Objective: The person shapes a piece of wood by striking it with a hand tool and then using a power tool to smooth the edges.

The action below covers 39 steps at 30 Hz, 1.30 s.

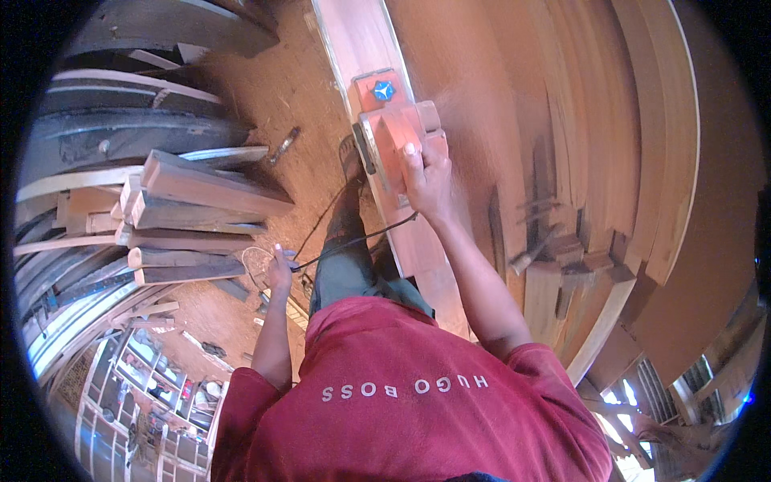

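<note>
A red electric planer (389,132) with a blue front knob (383,91) rests on a long wooden board (357,32). My right hand (429,183) is closed around its handle, the thumb lying on top. A dark power cord (353,243) runs from near my right wrist across my legs to the left. Low at my left side, my left hand (281,270) is closed on that cord. Fine haze, like dust, hangs to the right of the planer. The planer's underside is hidden.
Stacked beams (205,189) with their ends toward me lie at the left. Long planks (594,120) are piled along the right. Brown shavings cover the floor (265,88), where a small dark object (285,145) lies. Cluttered shelving (148,361) stands at lower left.
</note>
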### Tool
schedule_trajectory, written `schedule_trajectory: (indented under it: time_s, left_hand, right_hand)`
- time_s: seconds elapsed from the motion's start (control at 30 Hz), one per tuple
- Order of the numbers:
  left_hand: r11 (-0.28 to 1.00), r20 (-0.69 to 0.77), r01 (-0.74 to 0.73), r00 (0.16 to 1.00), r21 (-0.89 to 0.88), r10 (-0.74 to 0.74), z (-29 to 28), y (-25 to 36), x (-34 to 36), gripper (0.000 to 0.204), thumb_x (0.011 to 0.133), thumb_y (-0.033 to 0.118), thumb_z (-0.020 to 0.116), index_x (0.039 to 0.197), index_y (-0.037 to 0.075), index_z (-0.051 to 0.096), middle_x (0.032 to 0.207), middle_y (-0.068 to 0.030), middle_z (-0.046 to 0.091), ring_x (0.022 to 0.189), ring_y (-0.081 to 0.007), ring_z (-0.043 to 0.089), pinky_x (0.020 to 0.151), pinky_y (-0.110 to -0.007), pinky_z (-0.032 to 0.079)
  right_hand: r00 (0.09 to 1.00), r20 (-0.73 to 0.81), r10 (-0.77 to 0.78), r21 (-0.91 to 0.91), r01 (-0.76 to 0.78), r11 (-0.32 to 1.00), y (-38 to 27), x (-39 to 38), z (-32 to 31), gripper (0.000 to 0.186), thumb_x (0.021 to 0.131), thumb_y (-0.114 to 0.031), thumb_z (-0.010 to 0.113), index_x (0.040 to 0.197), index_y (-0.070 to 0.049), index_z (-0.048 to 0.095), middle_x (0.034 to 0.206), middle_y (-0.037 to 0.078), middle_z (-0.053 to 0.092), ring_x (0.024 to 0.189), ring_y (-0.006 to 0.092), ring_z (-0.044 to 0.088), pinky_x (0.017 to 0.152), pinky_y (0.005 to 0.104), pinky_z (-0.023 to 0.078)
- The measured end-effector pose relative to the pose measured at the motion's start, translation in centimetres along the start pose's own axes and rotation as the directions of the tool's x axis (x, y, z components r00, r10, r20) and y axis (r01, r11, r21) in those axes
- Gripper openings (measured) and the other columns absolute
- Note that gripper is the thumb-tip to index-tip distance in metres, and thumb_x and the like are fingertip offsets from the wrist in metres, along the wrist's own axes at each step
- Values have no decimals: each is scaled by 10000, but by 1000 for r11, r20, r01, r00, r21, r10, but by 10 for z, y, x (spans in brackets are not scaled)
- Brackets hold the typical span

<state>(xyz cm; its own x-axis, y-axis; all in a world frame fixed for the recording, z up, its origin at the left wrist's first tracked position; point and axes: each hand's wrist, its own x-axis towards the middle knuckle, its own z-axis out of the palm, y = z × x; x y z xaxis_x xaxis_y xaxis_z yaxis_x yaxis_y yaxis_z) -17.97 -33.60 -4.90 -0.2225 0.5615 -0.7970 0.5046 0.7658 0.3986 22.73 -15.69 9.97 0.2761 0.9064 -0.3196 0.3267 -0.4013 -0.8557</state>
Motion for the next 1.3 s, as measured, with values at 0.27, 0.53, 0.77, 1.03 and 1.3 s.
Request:
schedule_trajectory:
  time_s: [0.27, 0.53, 0.77, 1.03, 1.3]
  left_hand:
    - [946, 52, 80, 996, -313, -67, -15, 92, 58, 807, 1026, 654, 244, 1073, -35, 661, 698, -150, 660, 650, -231, 659, 674, -348, 533]
    - [872, 64, 2, 997, -490, 34, -12, 171, 89, 851, 999, 716, 213, 1132, -18, 621, 782, -124, 675, 731, -205, 658, 689, -330, 519]
    - [791, 58, -137, 976, -596, 212, -3, 186, 75, 852, 992, 730, 165, 1205, 11, 570, 878, -100, 672, 857, -201, 643, 764, -342, 485]
    - [906, 19, -94, 994, -414, 112, -2, 51, 1, 822, 1022, 677, 206, 1140, -19, 625, 793, -109, 657, 765, -213, 622, 800, -359, 489]
    - [927, 227, -358, 917, 109, 328, 39, -32, -70, 639, 1093, 441, 279, 1016, -48, 682, 672, -109, 648, 734, -230, 620, 785, -371, 481]
  right_hand:
    - [940, -182, -287, -6, 291, 957, -69, 176, 47, 536, 999, -439, 511, 810, 44, 644, 588, 185, 536, 555, 237, 538, 570, 422, 441]
    - [909, -237, -342, -109, 325, 939, -116, 319, 78, 599, 982, -512, 471, 829, 42, 641, 615, 255, 546, 622, 372, 617, 629, 457, 472]
    - [953, -184, -241, -74, 231, 970, -162, 340, 65, 556, 994, -520, 443, 1093, -23, 671, 1064, 236, 677, 1052, 413, 639, 909, 457, 489]
    - [895, -103, -435, 63, 442, 895, -16, 136, 22, 544, 984, -518, 448, 1099, -30, 661, 1119, 233, 667, 1060, 371, 654, 861, 473, 500]
    - [999, 29, 36, -101, -32, 994, 144, -305, -93, 522, 977, -459, 492, 1140, 11, 650, 1003, 216, 647, 960, 348, 620, 834, 454, 466]
